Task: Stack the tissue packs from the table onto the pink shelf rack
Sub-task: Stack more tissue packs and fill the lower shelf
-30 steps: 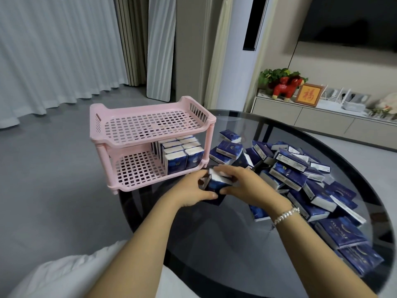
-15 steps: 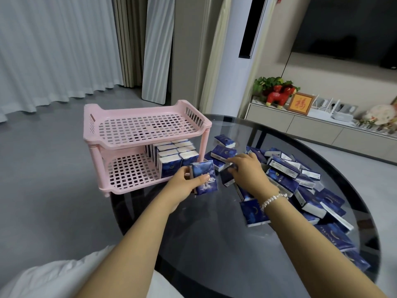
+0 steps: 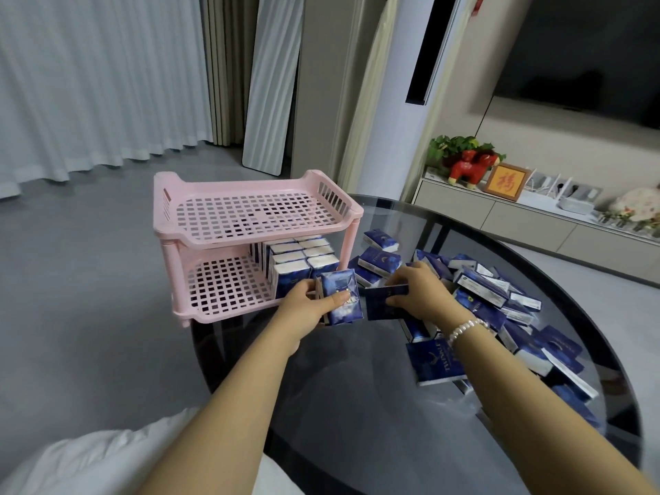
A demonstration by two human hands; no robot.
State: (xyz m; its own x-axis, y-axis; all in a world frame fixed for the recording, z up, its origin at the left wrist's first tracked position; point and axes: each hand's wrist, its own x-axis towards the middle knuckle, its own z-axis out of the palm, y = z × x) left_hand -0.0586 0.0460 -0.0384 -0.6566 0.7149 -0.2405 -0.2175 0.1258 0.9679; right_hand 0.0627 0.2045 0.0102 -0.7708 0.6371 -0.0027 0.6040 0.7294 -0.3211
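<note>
Left hand (image 3: 303, 309) grips one upright dark-blue tissue pack (image 3: 341, 298); right hand (image 3: 418, 292) pinches another blue pack (image 3: 384, 303) beside the loose pile (image 3: 500, 298). Round dark glass bench (image 3: 357, 387) carries all. Pink perforated two-tier plastic rack (image 3: 250, 223): lower tier part-filled (top tier bare), most remains. Grey floor, white curtains (image 3: 89, 76) beyond.
</note>
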